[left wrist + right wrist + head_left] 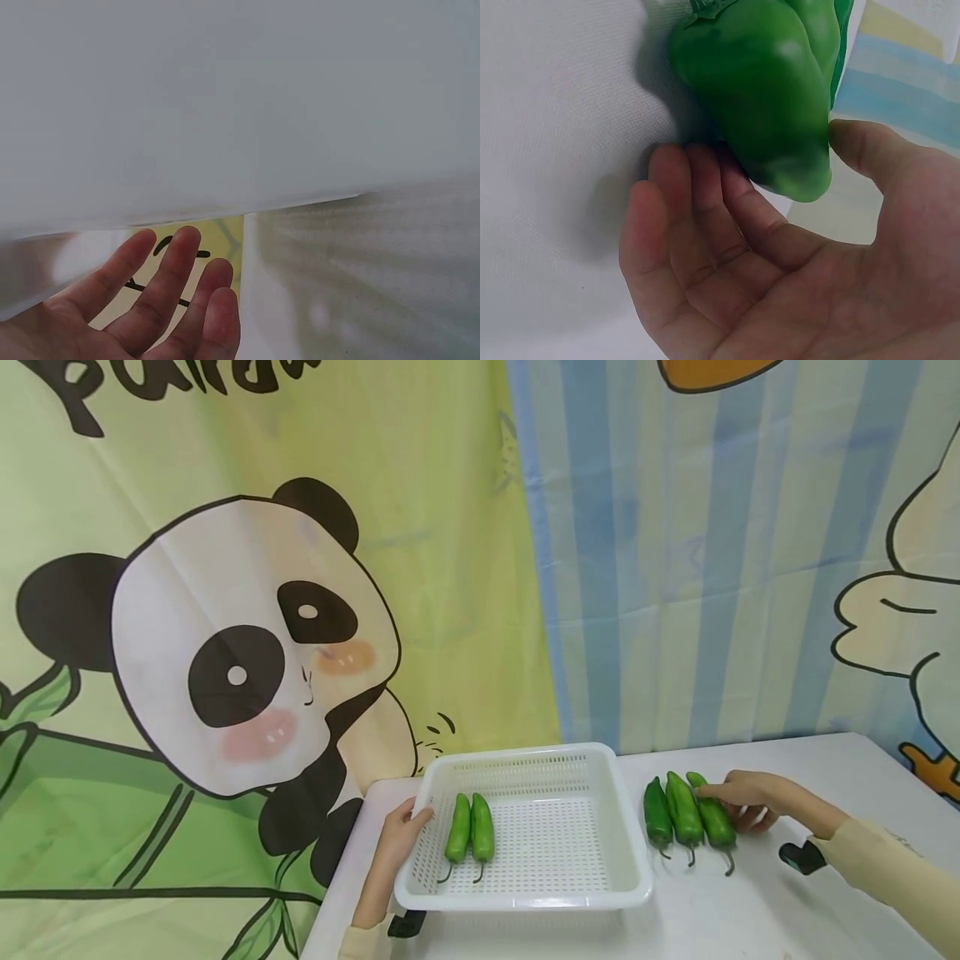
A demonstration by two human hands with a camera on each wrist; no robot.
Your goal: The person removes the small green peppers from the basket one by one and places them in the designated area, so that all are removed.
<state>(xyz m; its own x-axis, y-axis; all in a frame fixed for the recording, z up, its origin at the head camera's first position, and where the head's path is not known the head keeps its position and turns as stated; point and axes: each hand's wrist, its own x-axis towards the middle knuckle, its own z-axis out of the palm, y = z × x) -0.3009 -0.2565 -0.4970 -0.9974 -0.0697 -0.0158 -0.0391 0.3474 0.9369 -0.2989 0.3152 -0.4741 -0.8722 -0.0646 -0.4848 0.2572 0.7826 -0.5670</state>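
Note:
A white plastic basket [525,903] with perforated walls stands on the table. Two green peppers [482,831] lie side by side at its left end, stems toward the person. The left hand [401,835] holds the basket's left rim, its thumb over the edge; in the left wrist view its fingers [169,289] reach below the pale rim. Right of the basket, three green peppers lie in a row on the table. At the rightmost green pepper [716,822], the right hand [753,797] has its thumb on one side and curled fingers [705,202] around the other, near the stemless tip.
The white table [765,910] ends at a hanging cloth backdrop [465,568] with a panda drawing and blue stripes. Beside the gripped pepper lie a middle green pepper [684,810] and a darker green pepper [657,814], close to the basket's right wall.

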